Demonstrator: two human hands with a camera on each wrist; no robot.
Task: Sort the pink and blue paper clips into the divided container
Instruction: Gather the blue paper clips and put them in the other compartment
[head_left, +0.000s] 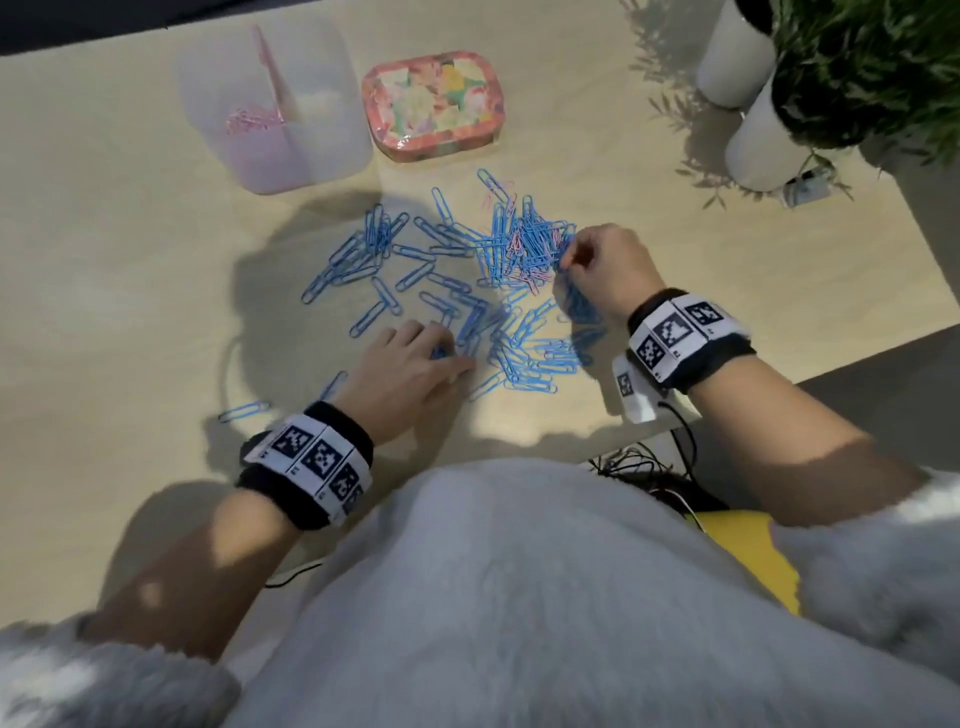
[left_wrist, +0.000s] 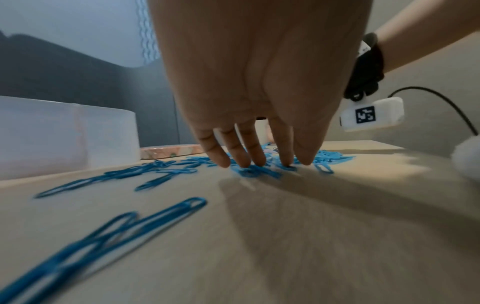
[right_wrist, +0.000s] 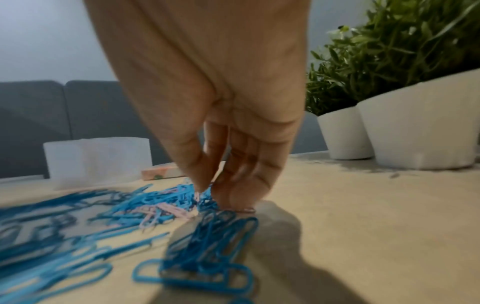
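Blue paper clips (head_left: 457, 301) lie scattered flat across the middle of the tabletop (head_left: 130, 291), thickest in a tangled heap toward two o'clock of the spread. A few pink paper clips (head_left: 524, 260) are mixed into that heap, lying among the blue ones. The divided container (head_left: 322, 104) stands upright at about eleven o'clock from the pile, a translucent tub with a pink divider (head_left: 272, 73) running through it. Its left compartment holds a small cluster of pink clips (head_left: 249, 122); what the right compartment holds cannot be told.
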